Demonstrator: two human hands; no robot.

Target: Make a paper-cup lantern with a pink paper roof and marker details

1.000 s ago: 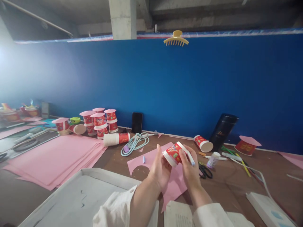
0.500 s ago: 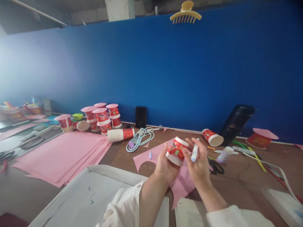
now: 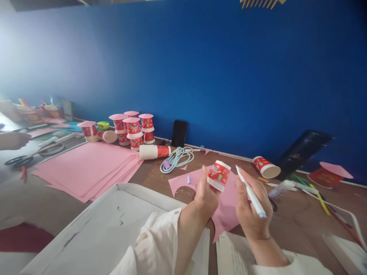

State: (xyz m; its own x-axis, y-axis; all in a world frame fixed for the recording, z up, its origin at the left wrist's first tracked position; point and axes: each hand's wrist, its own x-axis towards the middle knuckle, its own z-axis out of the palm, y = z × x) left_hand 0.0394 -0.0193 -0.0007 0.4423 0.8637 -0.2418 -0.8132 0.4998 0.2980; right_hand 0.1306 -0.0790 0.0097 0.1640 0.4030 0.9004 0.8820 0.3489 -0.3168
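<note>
The left hand (image 3: 207, 194) was closed on a red printed cup (image 3: 218, 175), gripping its lower wall so that the printed side faced the pen (image 3: 251, 193). The cup was held tilted in the air above a cut pink sheet (image 3: 183, 181), clear of the table (image 3: 289, 225). The right hand (image 3: 252, 215) was closed round the pen in a writing grip, with the tip pointing up towards the cup, near it but not touching. This grip apparently left the cup's side open to the tip.

A white tray (image 3: 109, 225) lay just before the sleeves. Farther off were a pile of pink paper (image 3: 86, 168), stacked cups (image 3: 133, 128), a lying sleeve of cups (image 3: 155, 151), a coiled cable (image 3: 177, 156) and a phone (image 3: 179, 133). To the right lay a loose cup (image 3: 266, 167) and a dark flask (image 3: 304, 147). Another person's hand (image 3: 11, 140) showed at far left, near scissors (image 3: 17, 160). Nothing stood between pen and cup.
</note>
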